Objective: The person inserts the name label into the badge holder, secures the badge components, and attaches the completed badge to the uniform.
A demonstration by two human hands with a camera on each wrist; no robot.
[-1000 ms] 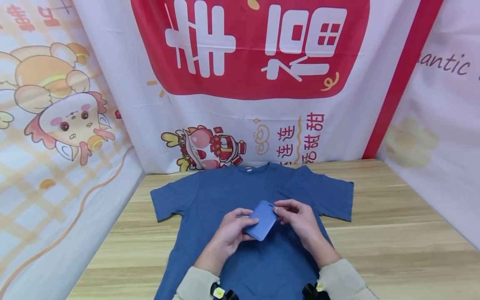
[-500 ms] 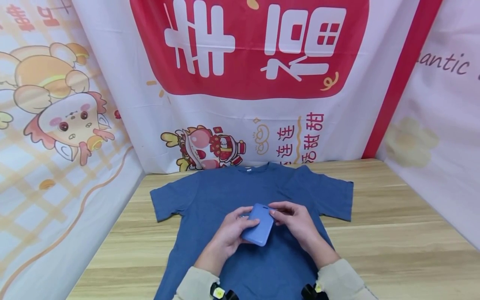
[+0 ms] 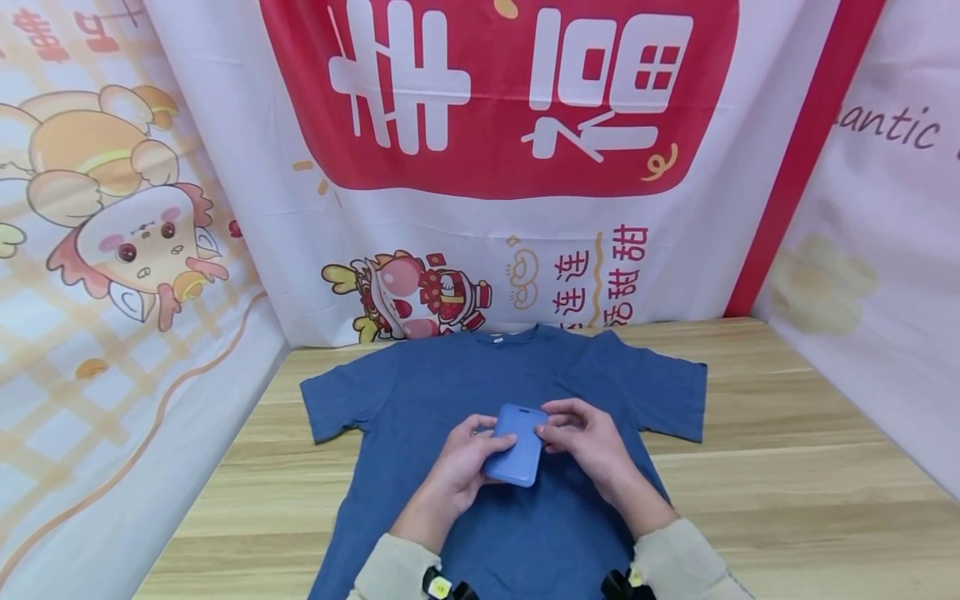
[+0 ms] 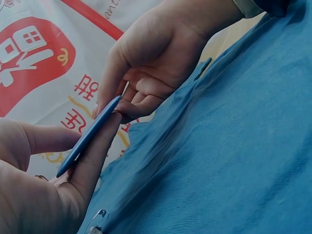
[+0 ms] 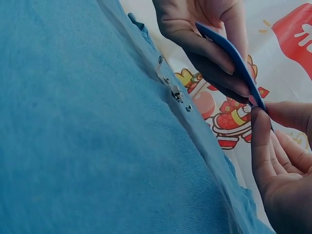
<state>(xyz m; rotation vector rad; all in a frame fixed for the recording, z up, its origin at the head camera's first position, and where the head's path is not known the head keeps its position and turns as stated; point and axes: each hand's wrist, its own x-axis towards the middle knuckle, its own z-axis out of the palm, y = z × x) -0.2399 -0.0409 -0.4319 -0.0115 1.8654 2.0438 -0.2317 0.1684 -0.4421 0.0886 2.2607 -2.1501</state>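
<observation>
A blue badge holder (image 3: 519, 460) with a slot at its top end is held above a blue T-shirt (image 3: 480, 383). My left hand (image 3: 459, 460) pinches its left side, thumb on the front face and fingers behind. At the upper right edge, my right hand (image 3: 591, 437) grips it between thumb and fingertips. The right wrist view shows the holder (image 5: 233, 52) nearly edge-on, with both hands on it. A metal badge clip (image 5: 178, 93) with a clear strap (image 5: 161, 70) appears against the shirt; the left wrist view shows its safety pin (image 4: 99, 216) below my left hand.
The T-shirt lies spread out, sleeves sideways, on a wood-grain table (image 3: 780, 433). A printed white and red cloth (image 3: 495, 150) hangs behind the table, and more printed cloths (image 3: 142, 333) stand at both sides.
The badge holder has turned from leaning right to nearly upright, its top end moving left. My right hand has shifted slightly left and now grips lower along its right edge.
</observation>
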